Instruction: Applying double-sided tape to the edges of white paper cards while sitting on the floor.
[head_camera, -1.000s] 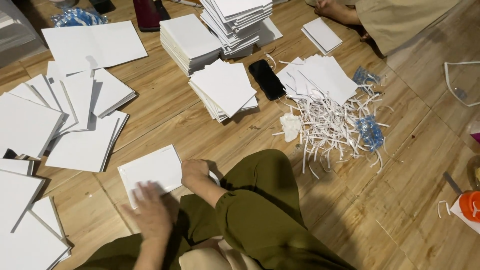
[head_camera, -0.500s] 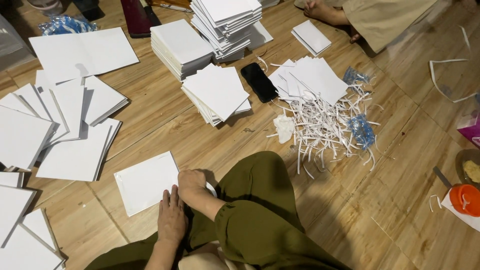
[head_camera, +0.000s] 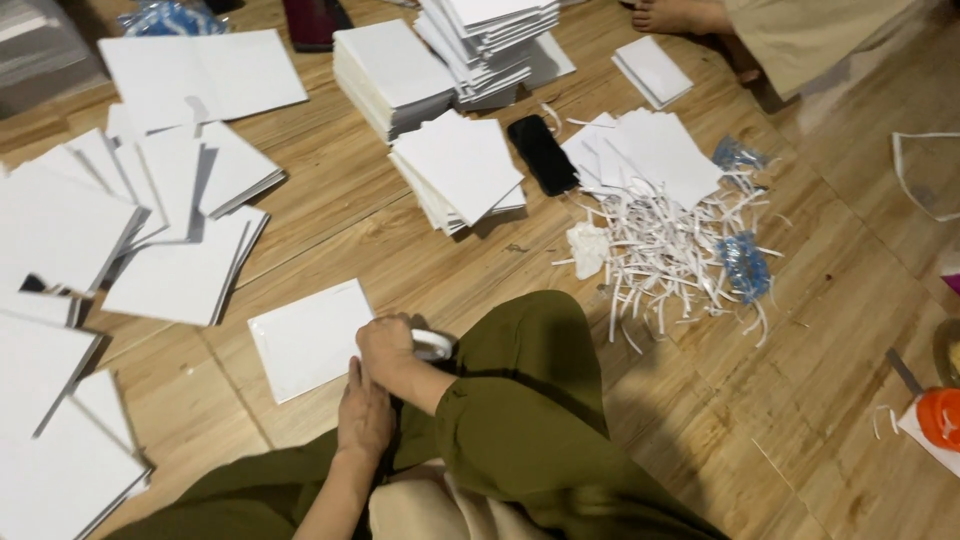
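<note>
My right hand (head_camera: 385, 345) is closed over a white tape roll (head_camera: 433, 346) at the right edge of a white card sheet (head_camera: 308, 338) lying on the wooden floor. My left hand (head_camera: 365, 412) lies just below it, off the sheet. Its fingers point up against the right wrist and its fingertips are hidden. Both hands are in front of my bent knee in olive-green trousers (head_camera: 520, 400).
Stacks of white cards (head_camera: 462, 168) and tall piles (head_camera: 490, 40) stand ahead. More white folded sheets (head_camera: 150, 220) spread to the left. A black phone (head_camera: 541, 153), a heap of white paper strips (head_camera: 670, 255), another person's foot (head_camera: 680, 15) and an orange lid (head_camera: 940, 415) are to the right.
My left hand has slid right off the white sheet and come up against my right hand. The right hand has stayed by the sheet's right edge.
</note>
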